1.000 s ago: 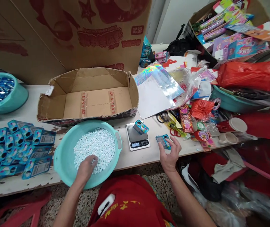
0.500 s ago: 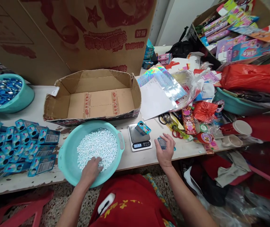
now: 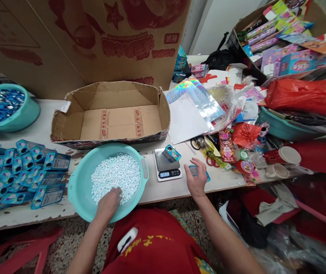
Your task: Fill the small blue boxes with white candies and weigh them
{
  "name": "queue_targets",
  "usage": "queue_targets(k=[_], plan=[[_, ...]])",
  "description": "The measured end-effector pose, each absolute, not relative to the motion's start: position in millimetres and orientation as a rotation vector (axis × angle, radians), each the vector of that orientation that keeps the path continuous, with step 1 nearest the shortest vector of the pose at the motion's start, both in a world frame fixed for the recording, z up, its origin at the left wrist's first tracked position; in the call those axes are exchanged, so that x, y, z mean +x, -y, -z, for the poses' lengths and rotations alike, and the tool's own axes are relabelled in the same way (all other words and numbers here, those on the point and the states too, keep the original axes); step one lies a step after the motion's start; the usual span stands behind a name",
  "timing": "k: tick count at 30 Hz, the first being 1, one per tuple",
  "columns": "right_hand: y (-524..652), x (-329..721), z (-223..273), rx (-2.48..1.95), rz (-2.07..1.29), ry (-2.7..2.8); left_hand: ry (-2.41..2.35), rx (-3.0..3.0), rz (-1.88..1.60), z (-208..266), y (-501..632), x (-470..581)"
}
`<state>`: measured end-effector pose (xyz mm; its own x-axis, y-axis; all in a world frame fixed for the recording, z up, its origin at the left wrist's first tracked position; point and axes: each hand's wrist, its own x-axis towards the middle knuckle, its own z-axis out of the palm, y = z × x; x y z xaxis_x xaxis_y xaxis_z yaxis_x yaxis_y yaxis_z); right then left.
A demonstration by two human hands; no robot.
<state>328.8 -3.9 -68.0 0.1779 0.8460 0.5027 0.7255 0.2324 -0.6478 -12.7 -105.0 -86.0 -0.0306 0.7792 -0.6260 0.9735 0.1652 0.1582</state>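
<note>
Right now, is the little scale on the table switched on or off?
The scale is on: its display is lit with digits, and a blue box rests on top.

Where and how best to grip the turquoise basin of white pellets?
Likely the turquoise basin is best held by its two handle tabs, approached from left and right at once: they jut from opposite sides of the round rim. The far rim looks worse, with the cardboard tray close behind it.
</note>
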Motion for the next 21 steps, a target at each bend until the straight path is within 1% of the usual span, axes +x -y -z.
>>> queue_targets(k=[8, 21], plan=[[-2.9, 324.6, 70.1, -1.500, -0.254, 1.555, -1.956, 1.657, 0.423, 67.4, 105.8, -9.8], [2.0, 332.1, 79.0, -1.504, -0.439, 1.570, -2.042, 1.587, 0.360, 68.0, 113.4, 3.4]])
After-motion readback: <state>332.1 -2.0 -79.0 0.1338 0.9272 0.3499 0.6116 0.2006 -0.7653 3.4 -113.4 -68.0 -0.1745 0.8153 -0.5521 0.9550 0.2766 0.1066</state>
